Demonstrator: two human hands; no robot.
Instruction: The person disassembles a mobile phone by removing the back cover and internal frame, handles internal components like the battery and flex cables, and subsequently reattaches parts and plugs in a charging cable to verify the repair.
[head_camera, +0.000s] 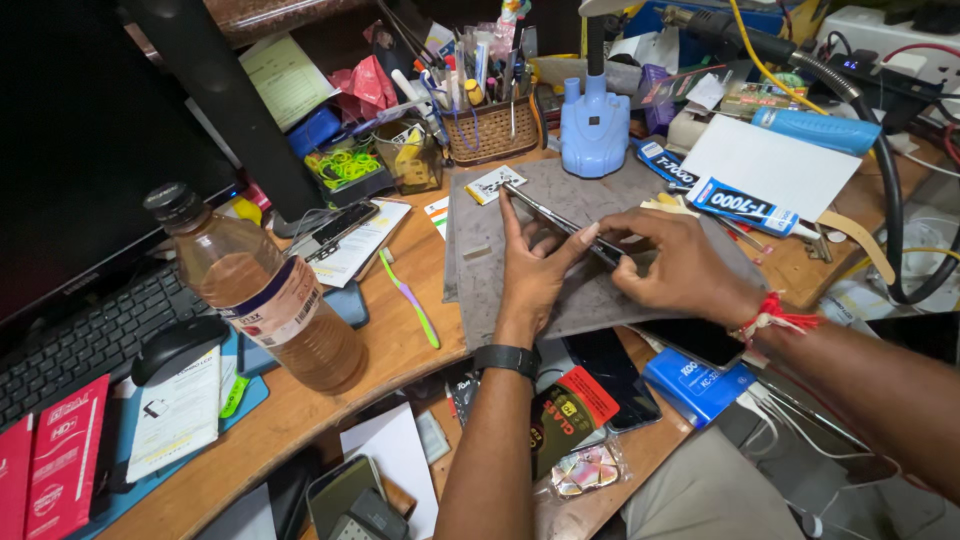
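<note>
- Head view: my left hand (530, 275) held a slim phone (560, 222) up on its edge over the grey work mat (480, 290); left fingers (511, 215) stretched along its back, thumb pressed against the lower side.
- My right hand (680, 265) sat at the phone's near end, fingers bunched and pinching its edge; couldn't tell if anything small was between them.
- Phone ran diagonally, far end pointing at the blue bottle-shaped dispenser (594, 125), tilted above the mat.
- Mat lay on the wooden tabletop (400, 340).
- Plastic bottle of amber liquid (265, 290) stood well to the left of the mat, beside a black mouse (178, 345).
- A green-and-purple toothbrush (408, 297) lay just left of the mat.
- Wicker basket of tools (490, 130) stood behind the mat.
- Dark phone (610, 375) lay face up near my left wrist.
</note>
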